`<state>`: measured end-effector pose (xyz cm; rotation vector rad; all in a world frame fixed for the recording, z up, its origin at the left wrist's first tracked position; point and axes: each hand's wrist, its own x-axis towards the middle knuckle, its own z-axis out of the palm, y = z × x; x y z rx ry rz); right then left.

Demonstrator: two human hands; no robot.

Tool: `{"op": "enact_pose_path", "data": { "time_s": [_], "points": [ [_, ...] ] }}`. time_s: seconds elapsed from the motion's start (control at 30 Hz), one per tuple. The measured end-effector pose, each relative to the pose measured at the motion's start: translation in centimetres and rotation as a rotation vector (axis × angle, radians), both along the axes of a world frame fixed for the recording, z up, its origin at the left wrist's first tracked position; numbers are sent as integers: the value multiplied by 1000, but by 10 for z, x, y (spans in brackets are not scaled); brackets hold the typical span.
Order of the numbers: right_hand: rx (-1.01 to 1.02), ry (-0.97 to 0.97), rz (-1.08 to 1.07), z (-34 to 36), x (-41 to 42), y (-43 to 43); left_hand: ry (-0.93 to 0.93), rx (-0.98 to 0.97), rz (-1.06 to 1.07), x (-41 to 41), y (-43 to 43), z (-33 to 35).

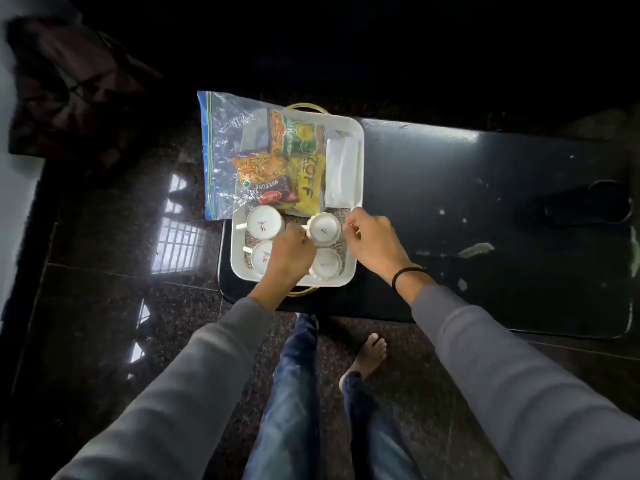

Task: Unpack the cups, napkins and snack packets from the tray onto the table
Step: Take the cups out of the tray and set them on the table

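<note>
Grey sleeves (173, 393): both arms reach out from the bottom of the head view, over jeans (291, 393) and a bare foot (369, 355) on the dark floor (104, 271).
Left hand (291, 251): over the near half of the tray, its grip narrow, fingertips seemingly pinched on the handle of the far right cup (323, 228).
Right hand (370, 237): just beside that same cup, at the tray's right rim, fingers curled. Whether the grip has closed on the cup or on anything else, I cannot tell.
Tray (234, 265): white, standing at the left end of the black tabletop (450, 202).
Other cups: far left cup (265, 221), near left cup (261, 258) and near right cup (325, 265), all bottom-up in the tray's near half.
Snack packets: green packet (298, 133), mixture packet (263, 178) and yellow packet (306, 183), overlapping in the far half.
Napkins (341, 171): a white stack along the tray's far right side.
Clear zip bag (221, 150): on the tray's far left side, reaching past the tabletop edge.
Done: by my reckoning nothing; every cup, packet and napkin I can see sits in the tray.
In hand: the first cup looks to be the one being taken.
Left: all four cups, the napkins and the three packets.
</note>
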<state>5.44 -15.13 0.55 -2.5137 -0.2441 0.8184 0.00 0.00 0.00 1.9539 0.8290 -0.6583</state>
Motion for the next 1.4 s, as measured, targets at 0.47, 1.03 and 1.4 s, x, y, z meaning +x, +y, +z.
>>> {"op": "enact_pose_path", "data": {
  "time_s": [0.47,1.03,1.4],
  "points": [
    [74,345,-385,-47,15,43,104,-111,99,36,1,-35],
    [350,277,-479,-17,7,-14,-98,-122,307,21,-36,4],
    [459,474,-469,-26,-15,-159,-132,-354,214,-8,-131,-5]
  ]
}}
